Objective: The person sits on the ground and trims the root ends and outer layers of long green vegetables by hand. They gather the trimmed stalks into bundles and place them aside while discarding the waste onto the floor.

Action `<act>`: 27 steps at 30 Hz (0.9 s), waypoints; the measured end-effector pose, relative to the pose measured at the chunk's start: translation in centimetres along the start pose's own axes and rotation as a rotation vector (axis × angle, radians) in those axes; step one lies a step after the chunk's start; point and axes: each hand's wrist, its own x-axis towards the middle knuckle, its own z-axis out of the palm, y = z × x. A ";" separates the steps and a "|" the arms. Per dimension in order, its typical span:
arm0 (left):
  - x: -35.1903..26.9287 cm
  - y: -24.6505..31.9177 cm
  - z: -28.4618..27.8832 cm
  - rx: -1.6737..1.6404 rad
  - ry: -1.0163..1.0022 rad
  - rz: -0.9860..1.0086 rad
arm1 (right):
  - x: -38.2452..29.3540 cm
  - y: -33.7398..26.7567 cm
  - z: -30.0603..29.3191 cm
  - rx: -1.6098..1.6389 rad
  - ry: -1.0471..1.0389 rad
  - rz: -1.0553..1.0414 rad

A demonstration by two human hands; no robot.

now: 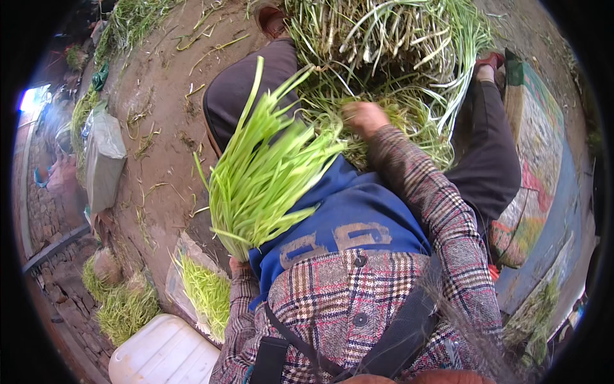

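A thick bunch of green leafy stalks (268, 182) fans upward over my lap, its pale base in my left hand (240, 265). Most of that hand's fingers are hidden by the bunch and the blue cloth. My right hand (367, 117) lies at the loose stalks and trimmings (407, 113) between my legs; its fingers are bent and blurred, and I cannot tell if they grip anything. Beyond it stands a large heap of stalks with whitish, root-like ends (383, 33). A blue cloth (355, 206) covers my lap.
At lower left, a smaller green bunch (206, 293) lies on a sheet beside a white plastic container (165, 353). A wrapped block (105, 158) and grassy heaps (127, 307) stand farther left. A printed sack (537, 182) lies to the right. Scraps litter the earthen ground (158, 96).
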 end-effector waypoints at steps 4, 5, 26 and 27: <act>-0.4 0.1 -0.6 0.074 -0.007 -0.020 | 0.1 1.4 -4.6 -0.701 0.153 0.018; -0.4 0.2 -0.8 0.098 -0.004 -0.026 | -0.4 1.3 -4.5 -0.676 0.125 -0.066; -0.9 0.5 -2.2 0.201 0.042 -0.039 | -3.6 -10.6 4.2 -0.533 -0.126 -0.936; -0.9 0.3 -2.1 0.180 0.044 -0.037 | -3.6 -10.3 4.2 -0.558 -0.104 -0.960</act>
